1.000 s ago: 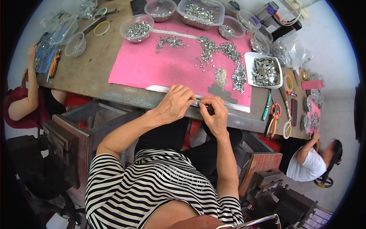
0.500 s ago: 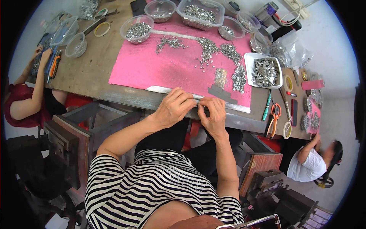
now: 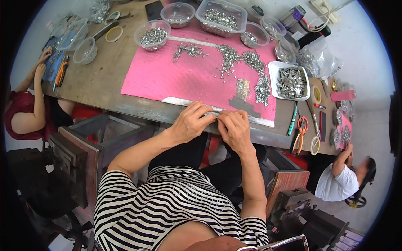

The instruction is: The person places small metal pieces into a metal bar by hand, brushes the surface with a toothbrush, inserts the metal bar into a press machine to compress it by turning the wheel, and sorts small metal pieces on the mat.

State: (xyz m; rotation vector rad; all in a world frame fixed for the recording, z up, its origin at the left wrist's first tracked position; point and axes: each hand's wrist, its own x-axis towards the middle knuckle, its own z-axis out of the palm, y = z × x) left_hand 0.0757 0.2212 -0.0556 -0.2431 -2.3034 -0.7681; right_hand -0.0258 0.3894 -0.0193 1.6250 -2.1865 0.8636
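Note:
My left hand (image 3: 193, 121) and my right hand (image 3: 235, 129) meet at the front edge of the bench, fingers pinched together. Between the fingertips shows a thin grey metal strip (image 3: 212, 112), partly hidden by the fingers; I cannot make out its exact kind. Beyond the hands a pink mat (image 3: 167, 79) covers the bench, with loose piles of small silvery metal pieces (image 3: 228, 57) on its far and right parts. Dark grey flat strips (image 3: 244, 106) lie near the mat's front edge, just below a patch of small flat pieces (image 3: 242, 89).
Clear tubs (image 3: 153, 36) of metal pieces line the far side. To the right are a white tray (image 3: 274, 79), orange-handled pliers (image 3: 300, 129), a green-handled tool (image 3: 292, 121) and tape rolls (image 3: 315, 94). Co-workers sit at far left (image 3: 29, 111) and far right (image 3: 337, 178).
Both hands have shifted slightly nearer to me, still pinched together. The left co-worker's hands have moved, and the view has tilted a little.

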